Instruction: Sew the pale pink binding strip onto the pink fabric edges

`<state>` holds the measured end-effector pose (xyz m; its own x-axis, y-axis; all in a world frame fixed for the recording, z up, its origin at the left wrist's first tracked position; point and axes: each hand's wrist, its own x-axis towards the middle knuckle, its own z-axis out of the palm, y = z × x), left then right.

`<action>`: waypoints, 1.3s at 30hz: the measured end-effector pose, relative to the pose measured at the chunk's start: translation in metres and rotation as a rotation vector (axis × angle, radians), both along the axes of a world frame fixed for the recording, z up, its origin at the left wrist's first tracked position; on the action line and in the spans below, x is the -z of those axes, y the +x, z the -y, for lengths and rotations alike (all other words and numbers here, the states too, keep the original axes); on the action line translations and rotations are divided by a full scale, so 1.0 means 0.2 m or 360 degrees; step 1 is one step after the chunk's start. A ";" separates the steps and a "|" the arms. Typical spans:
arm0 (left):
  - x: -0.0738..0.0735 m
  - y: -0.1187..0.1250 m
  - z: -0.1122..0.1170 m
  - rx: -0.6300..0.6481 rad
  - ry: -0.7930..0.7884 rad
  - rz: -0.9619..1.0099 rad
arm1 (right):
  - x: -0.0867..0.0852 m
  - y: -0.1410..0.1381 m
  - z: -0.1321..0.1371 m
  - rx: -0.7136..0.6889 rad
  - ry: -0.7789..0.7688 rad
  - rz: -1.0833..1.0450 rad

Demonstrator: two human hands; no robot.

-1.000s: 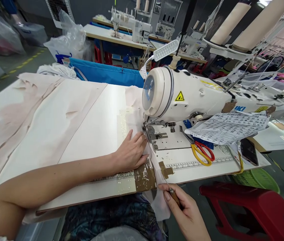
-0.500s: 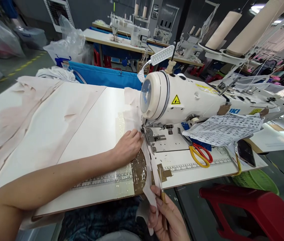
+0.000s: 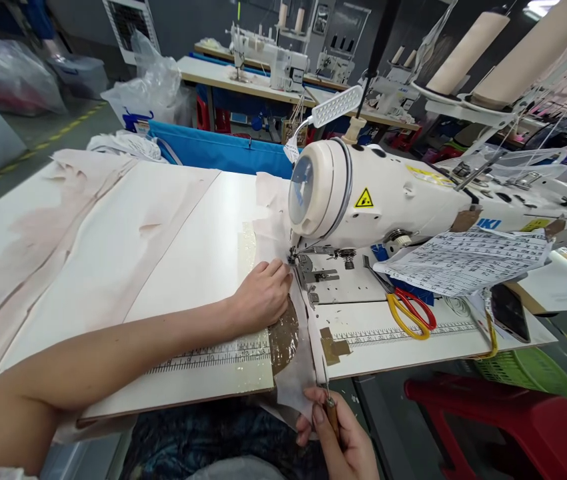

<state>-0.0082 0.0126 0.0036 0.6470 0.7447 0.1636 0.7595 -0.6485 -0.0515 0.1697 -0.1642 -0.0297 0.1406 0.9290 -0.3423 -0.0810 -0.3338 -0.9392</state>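
Pale pink fabric (image 3: 297, 383) runs from the needle area of a white sewing machine (image 3: 378, 193) down over the table's front edge. Close to the presser foot (image 3: 293, 257), my left hand (image 3: 263, 298) is closed, its curled fingers gripping the fabric. Below the front edge, my right hand (image 3: 341, 433) is wrapped round the wooden handle of an awl (image 3: 332, 413), whose thin metal shaft points up toward the machine. Its fingertips also touch the fabric's lower edge. What lies under my left fingers is hidden.
Scissors (image 3: 411, 313) with red and yellow handles lie right of the needle plate. A written paper sheet (image 3: 468, 260) hangs from the machine, near a phone (image 3: 510, 312). More pink fabric pieces (image 3: 88, 220) spread over the table's left. A red stool (image 3: 503, 413) stands at right.
My right hand has moved slightly down and right, and the fabric's loose edge now hangs spread wider beside it. My left hand stays near the needle. The view has shifted slightly.
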 end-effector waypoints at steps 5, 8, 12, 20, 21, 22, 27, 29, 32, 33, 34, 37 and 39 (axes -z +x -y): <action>0.00 0.00 0.00 0.0016 -0.0014 0.0020 | 0.01 0.02 -0.01 -0.0013 0.0008 0.0037; 0.01 -0.01 0.00 0.0022 -0.0004 0.0031 | 0.00 0.03 -0.01 -0.0010 0.0014 0.0055; 0.01 -0.01 -0.01 0.0019 0.0007 0.0043 | -0.01 0.03 -0.01 0.0003 -0.0017 0.0063; 0.02 -0.02 -0.05 -0.0038 -0.0058 0.0085 | -0.03 0.03 -0.05 -0.0008 -0.0005 0.0109; 0.03 -0.02 -0.06 -0.0043 -0.0058 0.0100 | -0.03 0.03 -0.06 -0.0015 0.0014 0.0113; 0.03 -0.02 -0.07 -0.0045 -0.0060 0.0115 | -0.03 0.03 -0.06 -0.0020 0.0032 0.0119; 0.05 -0.03 -0.08 -0.0042 -0.0053 0.0159 | -0.03 0.03 -0.07 -0.0046 0.0092 0.0151; 0.05 -0.04 -0.08 -0.0039 -0.0059 0.0172 | -0.04 0.03 -0.06 -0.0055 0.0097 0.0154; 0.04 -0.04 -0.08 -0.0046 -0.0088 0.0186 | -0.05 0.03 -0.06 -0.0059 0.0070 0.0161; 0.04 -0.04 -0.08 -0.0048 -0.0098 0.0194 | -0.06 0.03 -0.06 -0.0066 0.0064 0.0164; 0.04 -0.05 -0.08 -0.0050 -0.0104 0.0205 | -0.06 0.03 -0.06 -0.0077 0.0064 0.0170; 0.04 -0.05 -0.09 -0.0050 -0.0109 0.0238 | -0.06 0.02 -0.05 -0.0117 0.0082 0.0200; 0.04 -0.05 -0.10 -0.0056 -0.0111 0.0235 | -0.06 0.02 -0.04 -0.0138 0.0082 0.0241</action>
<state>-0.0189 0.0325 -0.0044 0.5933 0.7793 0.2019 0.7776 -0.6196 0.1066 0.1734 -0.1553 -0.0176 0.1055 0.9556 -0.2752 0.0895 -0.2848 -0.9544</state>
